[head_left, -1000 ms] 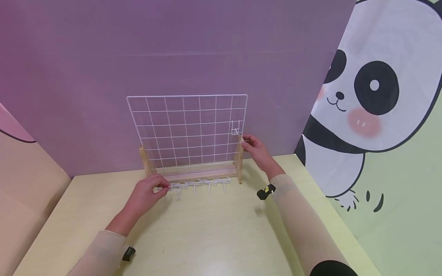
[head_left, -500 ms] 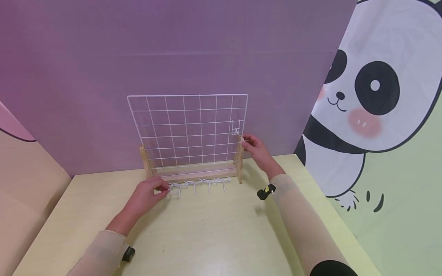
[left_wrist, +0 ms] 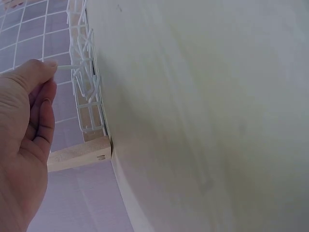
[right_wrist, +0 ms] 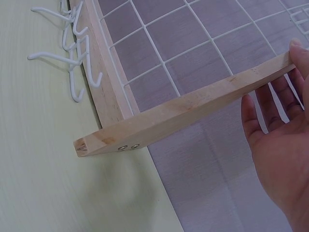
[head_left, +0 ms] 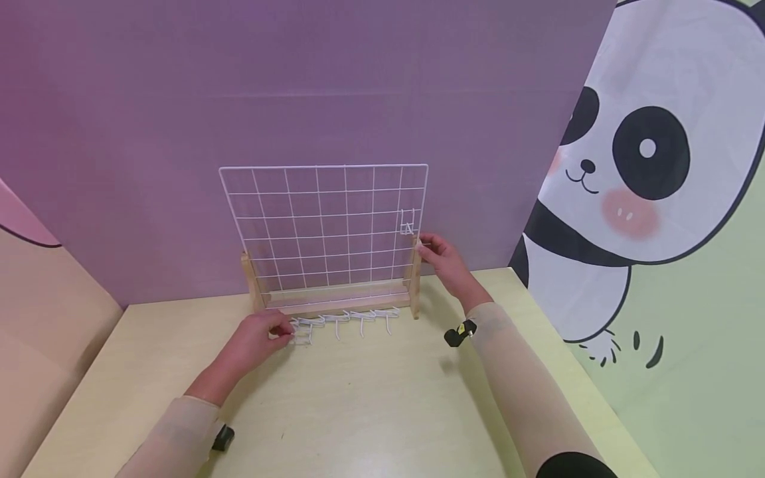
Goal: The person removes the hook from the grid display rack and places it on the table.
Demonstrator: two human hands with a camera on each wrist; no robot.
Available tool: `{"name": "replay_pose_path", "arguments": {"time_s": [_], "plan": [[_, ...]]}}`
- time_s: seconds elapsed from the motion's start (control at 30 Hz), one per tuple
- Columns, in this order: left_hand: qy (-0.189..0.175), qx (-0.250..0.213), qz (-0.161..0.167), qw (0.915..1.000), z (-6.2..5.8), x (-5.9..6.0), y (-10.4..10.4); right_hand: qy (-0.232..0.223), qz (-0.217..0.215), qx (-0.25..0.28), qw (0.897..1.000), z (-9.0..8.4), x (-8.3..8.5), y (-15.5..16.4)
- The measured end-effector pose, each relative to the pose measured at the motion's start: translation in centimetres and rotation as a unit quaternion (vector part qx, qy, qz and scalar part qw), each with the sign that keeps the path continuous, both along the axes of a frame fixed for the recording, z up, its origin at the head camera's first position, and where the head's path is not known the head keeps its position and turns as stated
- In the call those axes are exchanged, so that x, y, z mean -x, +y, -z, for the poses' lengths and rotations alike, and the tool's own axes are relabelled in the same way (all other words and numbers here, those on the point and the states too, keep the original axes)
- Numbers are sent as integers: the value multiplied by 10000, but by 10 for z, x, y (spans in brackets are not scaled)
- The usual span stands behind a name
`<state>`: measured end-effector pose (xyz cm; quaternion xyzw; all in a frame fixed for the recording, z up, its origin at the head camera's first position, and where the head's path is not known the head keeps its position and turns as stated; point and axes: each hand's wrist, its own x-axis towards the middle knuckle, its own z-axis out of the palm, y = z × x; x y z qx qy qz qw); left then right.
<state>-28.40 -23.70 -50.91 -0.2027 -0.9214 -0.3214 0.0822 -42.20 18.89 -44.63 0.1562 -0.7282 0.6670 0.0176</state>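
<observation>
A white wire grid panel (head_left: 323,219) stands upright in a wooden stand (head_left: 335,307). My right hand (head_left: 449,265) grips the stand's right post (right_wrist: 193,104), thumb on the near face and fingers behind. Several white wire hooks (head_left: 361,322) lie in a row along the front of the stand's base. At the left end of that row, my left hand (head_left: 254,338) pinches the prong of a wire hook (left_wrist: 65,67) between thumb and forefinger. One more hook (head_left: 407,227) hangs on the grid near its right edge.
The pale wooden table (head_left: 358,411) carries the stand near its back edge. Close behind rises a purple panel (head_left: 358,79). A wall with a panda picture (head_left: 645,153) is on the right; a peach-coloured wall (head_left: 48,345) is on the left.
My left hand has dropped slightly toward the table's front, and the leftmost hook has turned a little with it. My right hand has stayed on the post.
</observation>
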Motion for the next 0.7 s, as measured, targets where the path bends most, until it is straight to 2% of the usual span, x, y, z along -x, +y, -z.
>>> {"name": "replay_pose_path", "arguments": {"time_s": [0.4,0.7], "plan": [[-77,15,238,9997,5,4,0,-24,14,53,10000,0,-1,-1],[-389,-148,410,9983,7,3,-3,-65,21,54,10000,0,0,-1]]}}
